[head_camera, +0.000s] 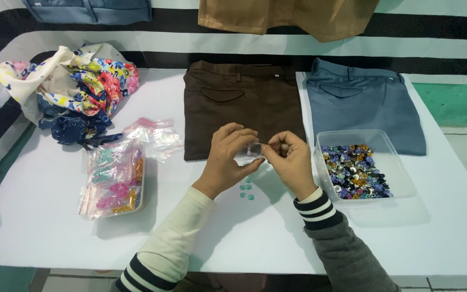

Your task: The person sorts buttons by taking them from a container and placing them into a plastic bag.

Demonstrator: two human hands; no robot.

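My left hand (229, 157) and my right hand (292, 160) meet over the middle of the white table (44, 227). Together they pinch a small clear plastic bag (253, 151), each hand gripping one side. Just below the hands, several small teal gems (246, 191) lie loose on the table. A clear plastic tub (401, 162) to the right of my right hand holds a heap of mixed coloured gems (354, 171).
Folded brown trousers (241, 108) and folded blue-grey trousers (364, 103) lie at the back. At the left stands a clear tray of small bags of coloured gems (113, 181), with loose empty bags (155, 135) behind it and a pile of floral cloth (77, 86).
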